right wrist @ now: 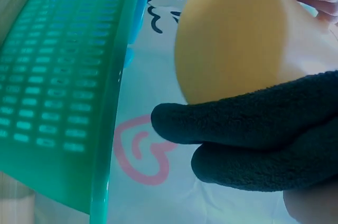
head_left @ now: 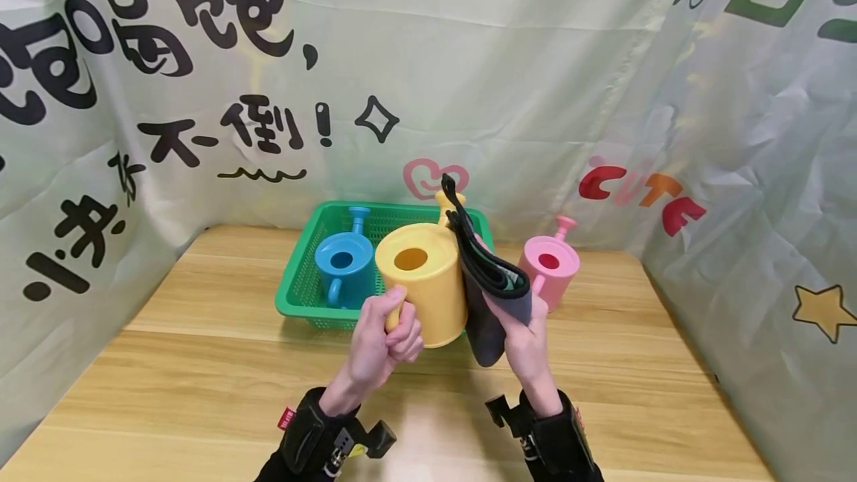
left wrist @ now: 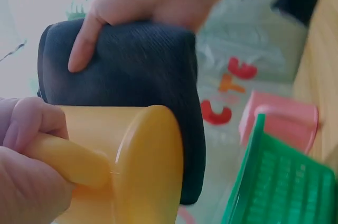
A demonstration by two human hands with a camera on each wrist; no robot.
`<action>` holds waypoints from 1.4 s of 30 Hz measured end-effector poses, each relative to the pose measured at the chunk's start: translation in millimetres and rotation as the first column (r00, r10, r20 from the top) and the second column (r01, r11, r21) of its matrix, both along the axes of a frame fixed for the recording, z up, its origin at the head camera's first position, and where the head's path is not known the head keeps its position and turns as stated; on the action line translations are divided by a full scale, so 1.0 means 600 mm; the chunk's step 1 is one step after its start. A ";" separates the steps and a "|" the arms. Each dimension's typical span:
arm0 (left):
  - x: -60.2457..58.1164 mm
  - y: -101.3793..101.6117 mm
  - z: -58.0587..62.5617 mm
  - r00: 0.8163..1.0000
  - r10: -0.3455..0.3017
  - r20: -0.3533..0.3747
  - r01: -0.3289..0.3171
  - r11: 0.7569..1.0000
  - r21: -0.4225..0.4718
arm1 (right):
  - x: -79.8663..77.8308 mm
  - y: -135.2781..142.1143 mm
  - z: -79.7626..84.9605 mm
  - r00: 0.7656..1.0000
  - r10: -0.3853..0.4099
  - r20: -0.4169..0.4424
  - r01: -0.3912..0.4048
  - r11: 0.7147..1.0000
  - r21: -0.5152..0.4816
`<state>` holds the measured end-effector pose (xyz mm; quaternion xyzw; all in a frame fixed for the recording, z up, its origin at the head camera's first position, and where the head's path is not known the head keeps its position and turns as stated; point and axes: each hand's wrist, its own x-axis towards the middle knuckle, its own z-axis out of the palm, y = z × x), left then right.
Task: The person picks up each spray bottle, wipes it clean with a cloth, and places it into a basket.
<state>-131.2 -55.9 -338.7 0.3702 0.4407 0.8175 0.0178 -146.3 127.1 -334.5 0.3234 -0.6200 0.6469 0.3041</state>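
A yellow toy watering can [head_left: 435, 296] is held up in front of the green basket, its spout pointing away. My left hand [head_left: 384, 333] grips it by the handle, fingers curled round; the left wrist view shows this handle [left wrist: 68, 158] close up. On the can's right side lies a folded dark grey cloth [head_left: 492, 303], which my right hand [head_left: 525, 337] holds between thumb and fingers. In the right wrist view the cloth [right wrist: 253, 118] touches the can's wall [right wrist: 232, 39]. Most of my right fingers are hidden behind the cloth.
Behind the can stands a green perforated basket [head_left: 301, 274] with a blue watering can [head_left: 344, 266] in it. A pink watering can [head_left: 552, 266] stands on the wooden table [head_left: 201, 348] to the basket's right. Printed fabric walls [head_left: 535, 80] enclose the table's back and sides.
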 end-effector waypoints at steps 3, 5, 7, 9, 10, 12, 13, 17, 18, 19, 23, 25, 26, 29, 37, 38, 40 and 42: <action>0.000 0.002 -0.004 0.986 0.141 -0.090 -0.152 0.981 -0.123 | -0.001 0.001 0.001 0.999 -0.001 0.054 0.004 0.998 -0.069; 0.000 0.002 -0.007 0.955 0.248 -0.160 -0.282 0.929 -0.239 | -0.001 0.002 0.002 0.996 0.015 0.090 -0.004 0.993 -0.115; 0.002 0.003 -0.011 0.912 0.338 -0.234 -0.404 0.842 -0.358 | -0.003 0.005 0.004 0.994 0.039 0.105 -0.023 0.989 -0.148; 0.004 0.004 -0.011 0.859 0.395 -0.327 -0.508 0.741 -0.440 | -0.004 0.007 0.006 0.992 0.054 0.111 -0.035 0.986 -0.163; 0.004 0.006 -0.012 0.832 0.407 -0.377 -0.549 0.700 -0.456 | -0.005 0.009 0.006 0.992 0.054 0.112 -0.035 0.986 -0.163; 0.002 0.009 -0.014 0.765 0.419 -0.489 -0.634 0.627 -0.453 | -0.006 0.013 0.006 0.992 0.061 0.113 -0.042 0.986 -0.162; 0.001 0.010 -0.014 0.725 0.421 -0.545 -0.674 0.595 -0.437 | -0.006 0.015 0.007 0.991 0.062 0.118 -0.043 0.986 -0.158; -0.006 0.011 -0.022 0.542 0.404 -0.737 -0.817 0.458 -0.350 | -0.007 0.022 0.007 0.987 0.054 0.149 -0.035 0.992 -0.124; -0.007 0.011 -0.023 0.498 0.395 -0.772 -0.845 0.420 -0.330 | -0.008 0.023 0.007 0.987 0.051 0.153 -0.034 0.993 -0.113; -0.008 0.010 -0.025 0.462 0.383 -0.800 -0.867 0.384 -0.317 | -0.008 0.024 0.008 0.987 0.044 0.155 -0.029 0.995 -0.097; -0.012 0.008 -0.030 0.339 0.322 -0.884 -0.929 0.261 -0.262 | -0.009 0.028 0.009 0.989 0.015 0.150 -0.008 0.999 -0.051; -0.014 0.007 -0.032 0.285 0.294 -0.913 -0.950 0.217 -0.226 | -0.009 0.030 0.010 0.989 0.007 0.149 0.000 0.999 -0.042; -0.015 0.007 -0.033 0.259 0.284 -0.923 -0.958 0.199 -0.208 | -0.009 0.030 0.010 0.988 0.007 0.152 0.000 0.999 -0.047; -0.019 0.006 -0.034 0.195 0.264 -0.945 -0.975 0.159 -0.157 | -0.009 0.032 0.010 0.986 0.014 0.166 0.000 0.997 -0.079; -0.032 -0.004 -0.039 0.110 0.255 -0.961 -0.986 0.148 -0.074 | -0.005 0.034 0.020 0.984 0.039 0.171 -0.004 0.979 -0.203; -0.033 -0.006 -0.040 0.108 0.253 -0.961 -0.986 0.147 -0.072 | -0.003 0.035 0.022 0.987 0.040 0.158 -0.006 0.977 -0.213; -0.035 -0.010 -0.040 0.106 0.253 -0.962 -0.987 0.143 -0.071 | 0.000 0.036 0.027 0.991 0.033 0.129 -0.004 0.975 -0.223; -0.037 -0.013 -0.040 0.101 0.253 -0.962 -0.988 0.138 -0.067 | 0.003 0.039 0.032 0.995 0.026 0.099 -0.002 0.972 -0.235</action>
